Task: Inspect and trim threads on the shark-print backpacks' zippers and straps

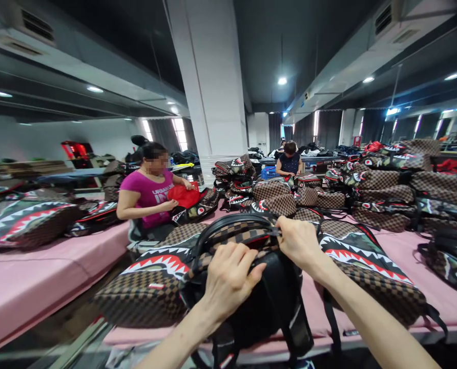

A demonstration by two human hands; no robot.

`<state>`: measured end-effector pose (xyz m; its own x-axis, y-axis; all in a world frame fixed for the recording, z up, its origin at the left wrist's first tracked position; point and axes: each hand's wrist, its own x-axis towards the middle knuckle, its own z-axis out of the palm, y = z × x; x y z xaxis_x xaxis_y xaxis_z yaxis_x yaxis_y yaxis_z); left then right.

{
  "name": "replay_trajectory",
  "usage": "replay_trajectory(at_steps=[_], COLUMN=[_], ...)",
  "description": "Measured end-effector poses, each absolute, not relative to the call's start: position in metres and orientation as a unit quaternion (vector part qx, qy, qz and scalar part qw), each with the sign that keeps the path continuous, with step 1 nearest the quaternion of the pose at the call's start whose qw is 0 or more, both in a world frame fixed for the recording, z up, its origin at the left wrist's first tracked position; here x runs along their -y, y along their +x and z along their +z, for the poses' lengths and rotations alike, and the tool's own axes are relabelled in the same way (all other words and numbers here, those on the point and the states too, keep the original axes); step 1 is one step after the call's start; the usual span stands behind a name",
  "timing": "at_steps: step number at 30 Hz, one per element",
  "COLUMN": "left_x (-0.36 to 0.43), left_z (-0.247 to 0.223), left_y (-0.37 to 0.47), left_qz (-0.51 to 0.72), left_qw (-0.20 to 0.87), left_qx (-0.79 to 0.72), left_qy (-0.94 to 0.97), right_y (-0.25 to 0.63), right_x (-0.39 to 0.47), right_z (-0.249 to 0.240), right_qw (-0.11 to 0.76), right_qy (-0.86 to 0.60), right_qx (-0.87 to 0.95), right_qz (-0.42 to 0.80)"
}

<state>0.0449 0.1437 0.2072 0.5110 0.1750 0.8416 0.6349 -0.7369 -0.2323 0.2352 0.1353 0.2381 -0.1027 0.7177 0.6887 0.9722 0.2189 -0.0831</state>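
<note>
A brown-and-black checkered backpack (247, 233) with black straps stands upright in front of me, its back panel facing me. My left hand (230, 274) is closed over its upper edge, fingers bent onto the fabric and thumb sticking out to the right. At the upper right of the bag, my right hand (295, 241) pinches the zipper pull (275, 231) beside the red-edged opening. A black padded strap (284, 297) hangs down below it. Two more checkered backpacks with shark-mouth prints lie close by, one on the left (155, 277) and another on the right (370, 261).
The bags lie on a pink-covered table (401, 238). Stacked backpacks (382, 195) rise at the back right. Across the table, a person in a magenta shirt (147, 195) handles red cloth (184, 195). Another person (289, 161) sits farther back, near a white pillar (215, 77).
</note>
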Motion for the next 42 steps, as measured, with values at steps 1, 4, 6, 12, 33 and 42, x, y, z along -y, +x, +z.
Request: replay_trajectory(at_steps=[1,4,6,12,33,42], left_x=[-0.145,-0.156,-0.165,-0.168,-0.147,-0.123], left_z=[0.206,0.203,0.198,0.183,0.212,0.248], left_y=[0.035,-0.004,-0.029,-0.061,-0.019,0.015], left_qz=[-0.439,-0.458,-0.457,-0.447,-0.333,-0.193], left_qw=[0.263,0.251,0.228,0.166,0.200,0.120], left_qx=[0.234,0.198,0.199,0.253,0.264,0.329], left_qy=[-0.827,-0.830,-0.836,-0.842,-0.883,-0.917], right_y=[0.239,0.250,0.254,0.240,0.229,0.226], right_x=[-0.133,-0.122,-0.114,-0.099,-0.120,-0.134], right_z=[0.237,0.219,0.198,0.158,0.212,0.265], right_qw=[0.337,0.453,0.509,0.559,0.584,0.441], right_qy=[-0.546,-0.404,-0.380,-0.357,-0.403,-0.394], right_qx=[0.750,0.793,0.772,0.748,0.700,0.705], right_qz=[-0.161,-0.055,-0.024,0.017,0.087,0.393])
